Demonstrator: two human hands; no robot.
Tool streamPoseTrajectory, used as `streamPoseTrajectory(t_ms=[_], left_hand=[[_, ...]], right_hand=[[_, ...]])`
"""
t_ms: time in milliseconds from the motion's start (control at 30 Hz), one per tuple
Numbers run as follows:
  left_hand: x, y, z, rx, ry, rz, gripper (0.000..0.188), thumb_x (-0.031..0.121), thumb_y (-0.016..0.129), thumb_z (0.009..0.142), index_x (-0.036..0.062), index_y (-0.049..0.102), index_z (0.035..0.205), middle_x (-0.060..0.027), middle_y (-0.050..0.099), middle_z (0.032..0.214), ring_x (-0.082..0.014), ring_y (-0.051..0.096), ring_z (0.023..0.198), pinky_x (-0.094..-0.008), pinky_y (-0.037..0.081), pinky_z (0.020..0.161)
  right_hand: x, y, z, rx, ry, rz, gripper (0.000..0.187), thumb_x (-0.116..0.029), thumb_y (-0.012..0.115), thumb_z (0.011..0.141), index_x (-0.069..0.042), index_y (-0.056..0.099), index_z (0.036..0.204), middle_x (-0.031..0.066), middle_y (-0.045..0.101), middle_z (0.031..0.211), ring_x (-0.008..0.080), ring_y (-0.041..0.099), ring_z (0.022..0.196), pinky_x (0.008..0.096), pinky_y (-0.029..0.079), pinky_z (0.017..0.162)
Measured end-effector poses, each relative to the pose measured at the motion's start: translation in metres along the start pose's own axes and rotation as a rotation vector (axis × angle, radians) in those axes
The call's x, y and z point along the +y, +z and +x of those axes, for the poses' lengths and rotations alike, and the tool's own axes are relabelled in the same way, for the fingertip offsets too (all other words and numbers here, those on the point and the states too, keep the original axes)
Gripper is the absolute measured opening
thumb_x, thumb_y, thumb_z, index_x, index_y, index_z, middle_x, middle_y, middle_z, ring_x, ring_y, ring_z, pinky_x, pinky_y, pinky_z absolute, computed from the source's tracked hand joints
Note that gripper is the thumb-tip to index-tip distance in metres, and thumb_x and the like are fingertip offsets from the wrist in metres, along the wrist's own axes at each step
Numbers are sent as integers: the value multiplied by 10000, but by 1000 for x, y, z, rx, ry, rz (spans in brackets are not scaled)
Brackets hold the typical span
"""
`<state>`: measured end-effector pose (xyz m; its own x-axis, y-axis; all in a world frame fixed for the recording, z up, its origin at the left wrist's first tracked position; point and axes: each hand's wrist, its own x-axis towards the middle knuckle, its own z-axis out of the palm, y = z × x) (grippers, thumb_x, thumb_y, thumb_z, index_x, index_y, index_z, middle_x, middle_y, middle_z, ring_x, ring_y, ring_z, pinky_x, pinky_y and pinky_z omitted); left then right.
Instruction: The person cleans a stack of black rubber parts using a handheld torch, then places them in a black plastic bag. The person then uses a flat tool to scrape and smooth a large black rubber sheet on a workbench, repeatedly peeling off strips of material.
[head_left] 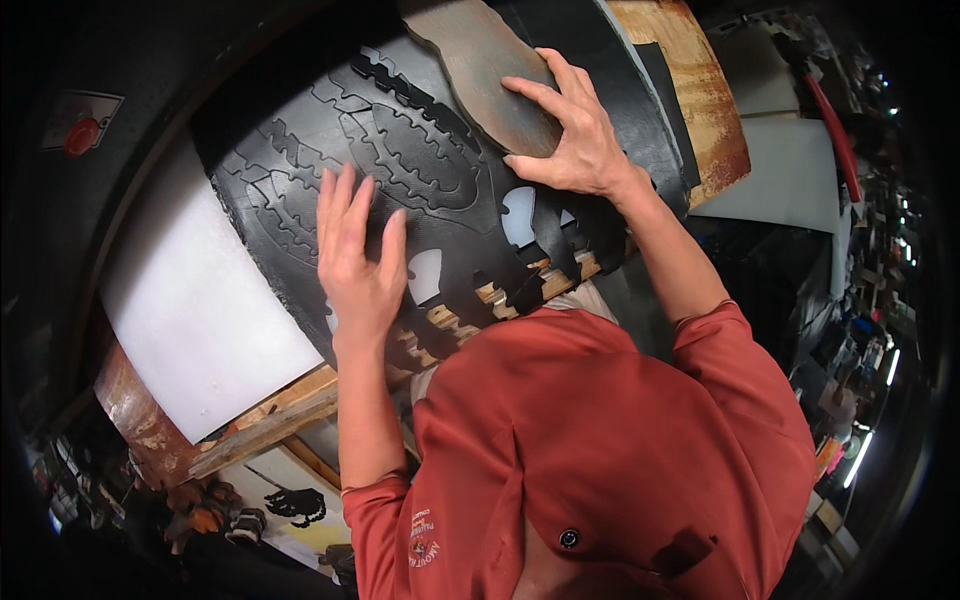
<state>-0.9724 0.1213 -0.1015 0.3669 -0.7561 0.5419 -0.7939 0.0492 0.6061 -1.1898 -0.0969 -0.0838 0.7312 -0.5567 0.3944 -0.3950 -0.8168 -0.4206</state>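
Observation:
A black sheet (pixel 365 225), likely rubber or leather, lies on the work surface with sole-shaped and notched outlines cut into it. Its near edge has gaps where pieces are gone. On its far part is a flat, grey-brown, sole-shaped cutting die (pixel 490 70). My right hand (pixel 575 135) grips the die's near end, thumb at the edge and fingers spread across the top. Left of it, my left hand (pixel 355 255) is open over the sheet, fingers stretched and slightly blurred, with nothing in it. Whether its fingertips touch the sheet, I cannot tell.
A white board (pixel 205 300) shows left of the black sheet. Wooden boards (pixel 280 410) run along the near edge. At the far left, a dark machine body carries a red button (pixel 80 136). A red bar (pixel 832 135) stands out at right, beside a pale panel (pixel 775 170).

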Motion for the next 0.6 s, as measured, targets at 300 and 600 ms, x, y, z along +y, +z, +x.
streamPoseTrajectory(t_ms=[300, 600], left_hand=[[61, -43, -93, -65, -168, -297, 133, -81, 750, 869, -2, 696, 962, -149, 765, 923, -275, 738, 809, -352, 585, 745], [56, -8, -114, 27, 128, 141, 263, 40, 850, 816, 106, 654, 979, -12, 736, 914, -264, 619, 734, -392, 485, 672]], right_hand=[[-12, -4, -24, 73, 220, 111, 848, -393, 924, 699, -61, 624, 1419, 263, 409, 1608, 420, 451, 1428, 488, 429, 1169], [3, -28, -16, 332, 223, 406, 456, -262, 849, 863, -43, 718, 1241, 147, 699, 1263, 249, 687, 1122, 376, 554, 993]])
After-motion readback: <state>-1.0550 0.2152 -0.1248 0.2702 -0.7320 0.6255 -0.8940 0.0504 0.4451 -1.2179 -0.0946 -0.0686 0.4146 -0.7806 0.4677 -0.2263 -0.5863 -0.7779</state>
